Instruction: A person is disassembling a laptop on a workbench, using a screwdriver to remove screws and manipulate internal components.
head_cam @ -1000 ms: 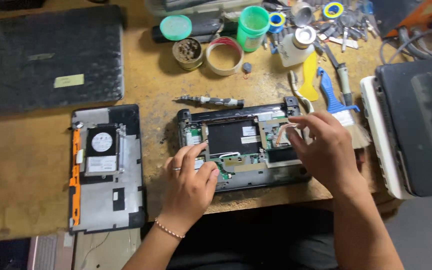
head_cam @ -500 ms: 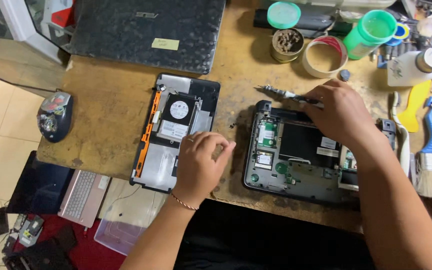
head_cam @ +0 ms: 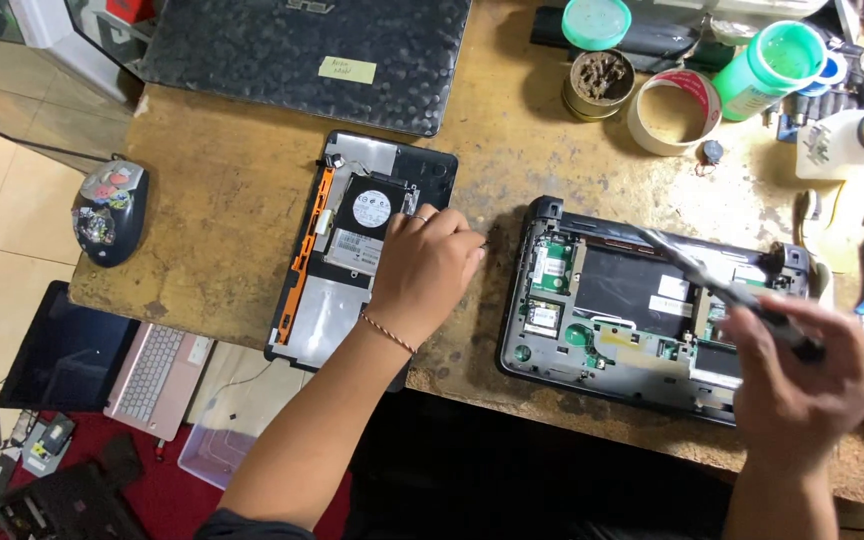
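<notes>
The left hand (head_cam: 422, 275) rested palm down on the detached laptop panel (head_cam: 352, 250), which lay on the bench (head_cam: 222, 200) with its long axis running near to far. Its fingers (head_cam: 452, 235) were curled over the panel's right edge, just beside the round-labelled drive (head_cam: 370, 208); whether they pinched anything could not be told. To the right, well apart, the right hand (head_cam: 802, 385) gripped a screwdriver (head_cam: 722, 290), blurred, its shaft slanting far-left above the opened laptop base (head_cam: 642, 300). That hand was plainly the nearer to the base.
</notes>
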